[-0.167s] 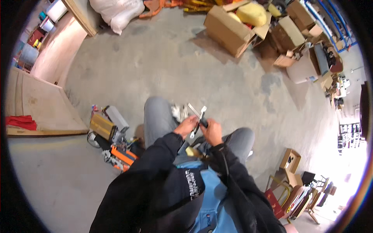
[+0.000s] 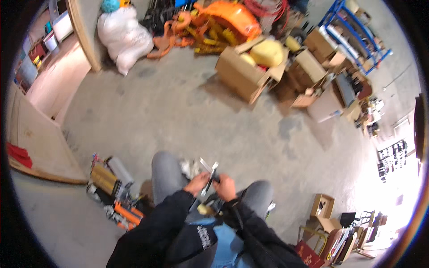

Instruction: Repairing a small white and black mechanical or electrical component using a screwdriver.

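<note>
head cam's tipped up since the last shot, so the hands sit lower in view and more of the orange stuff (image 2: 232,18) along the floor's far edge shows. grip looks about the same, so the work itself hasn't visibly moved on. left hand (image 2: 196,183) looks pinched on a slim silver strip (image 2: 205,165), right hand (image 2: 226,188) closed round a dark-middled, silver-ended tool (image 2: 207,186), both over the floor (image 2: 178,120) between the knees. white lettering on the black jacket (image 2: 156,241), too blurry to trust.

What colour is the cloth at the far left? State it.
The cloth is red, best seen in the head view.
</note>
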Available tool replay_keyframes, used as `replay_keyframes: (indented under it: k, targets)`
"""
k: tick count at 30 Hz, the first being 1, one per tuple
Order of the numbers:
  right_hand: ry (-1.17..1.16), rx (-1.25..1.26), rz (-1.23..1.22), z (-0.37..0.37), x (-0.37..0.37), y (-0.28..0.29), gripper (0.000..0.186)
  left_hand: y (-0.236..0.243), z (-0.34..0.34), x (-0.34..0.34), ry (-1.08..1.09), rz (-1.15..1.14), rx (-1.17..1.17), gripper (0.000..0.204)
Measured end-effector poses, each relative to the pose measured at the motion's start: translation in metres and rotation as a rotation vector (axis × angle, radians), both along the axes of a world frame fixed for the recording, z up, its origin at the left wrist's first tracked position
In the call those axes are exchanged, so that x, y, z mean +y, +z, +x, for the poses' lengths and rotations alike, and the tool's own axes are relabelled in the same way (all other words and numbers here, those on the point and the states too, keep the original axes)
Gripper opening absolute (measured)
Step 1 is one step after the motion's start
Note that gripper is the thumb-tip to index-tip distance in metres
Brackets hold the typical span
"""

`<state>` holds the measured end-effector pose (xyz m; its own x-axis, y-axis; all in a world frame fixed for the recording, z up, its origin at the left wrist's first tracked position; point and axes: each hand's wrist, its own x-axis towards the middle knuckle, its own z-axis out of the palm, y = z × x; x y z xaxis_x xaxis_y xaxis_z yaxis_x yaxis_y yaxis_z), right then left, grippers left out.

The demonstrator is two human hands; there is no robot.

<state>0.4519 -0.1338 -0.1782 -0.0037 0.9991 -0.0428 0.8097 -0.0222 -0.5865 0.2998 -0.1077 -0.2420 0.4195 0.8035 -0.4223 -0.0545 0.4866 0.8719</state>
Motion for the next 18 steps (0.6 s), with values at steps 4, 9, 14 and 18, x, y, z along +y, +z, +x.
replay_keyframes:
  k: [4,9,14,18]
  targets:
    - [-0.025,0.107,-0.029,-0.006,-0.002,0.013,0.026,-0.015,-0.004,0.000,-0.035,-0.127,-0.114,0.034]
    - [-0.048,0.147,-0.044,-0.003,0.001,0.010,0.028,0.010,-0.001,0.002,0.025,-0.232,-0.122,0.027]
    - [-0.145,0.232,-0.170,0.008,-0.002,0.001,0.032,-0.002,-0.009,-0.007,0.055,-0.297,-0.120,0.030]
    - [-0.091,-0.007,-0.154,0.065,0.007,-0.086,0.030,0.011,0.004,0.005,0.196,-0.175,-0.258,0.029]
